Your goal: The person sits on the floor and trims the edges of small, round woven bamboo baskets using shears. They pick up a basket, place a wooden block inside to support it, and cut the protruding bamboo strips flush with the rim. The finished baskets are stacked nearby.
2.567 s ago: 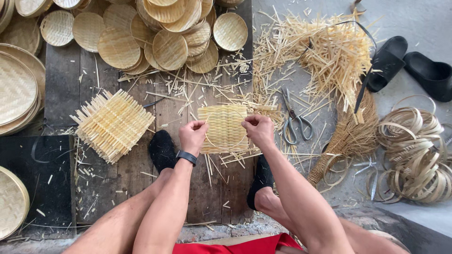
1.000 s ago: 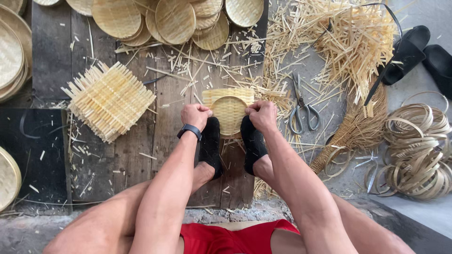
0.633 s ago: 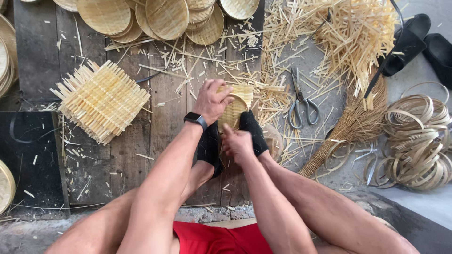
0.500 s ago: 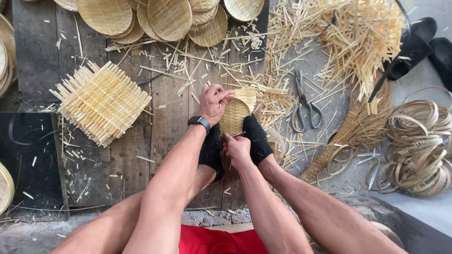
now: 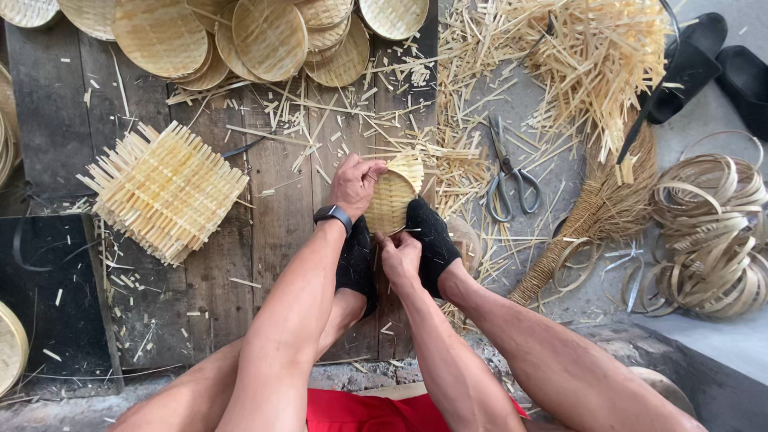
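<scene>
- Several dark, worn wooden planks (image 5: pixel 276 232) make the work surface; grey concrete floor (image 5: pixel 720 344) to the right, black mat (image 5: pixel 48 288) at lower left. Outdoor or workshop floor, seen from above.
- 1 small round woven bamboo disc (image 5: pixel 390 200), tilted on edge, clamped between 2 feet in black socks (image 5: pixel 428 240), centre of planks.
- Left hand (image 5: pixel 354 182): fingers curled over disc's upper-left rim, gripping it; black watch (image 5: pixel 332 214) on wrist.
- Right hand (image 5: pixel 400 252): fingers pinched narrow at disc's lower edge; what they pinch is too small to tell.
- 1 stack of square woven mats (image 5: pixel 164 192), loose strip ends sticking out, left of hands, well apart.
- Approx. 8 finished round woven trays (image 5: pixel 268 36) overlapping along top edge; more partly cut off at left edge, count unclear.
- 1 pr metal scissors (image 5: pixel 508 172), right of disc, near, lying on scraps.
- 1 large heap of bamboo slivers (image 5: pixel 592 56) at upper right; offcuts scattered over planks.
- 1 straw hand broom (image 5: pixel 596 212), right of scissors.
- 1 pile of coiled bamboo hoops (image 5: pixel 708 232), far right; qty not countable.
- 2 black sandals (image 5: pixel 696 60) at top right corner.
- Red shorts (image 5: pixel 368 412) at bottom edge; forearms and knees hide planks beneath.
</scene>
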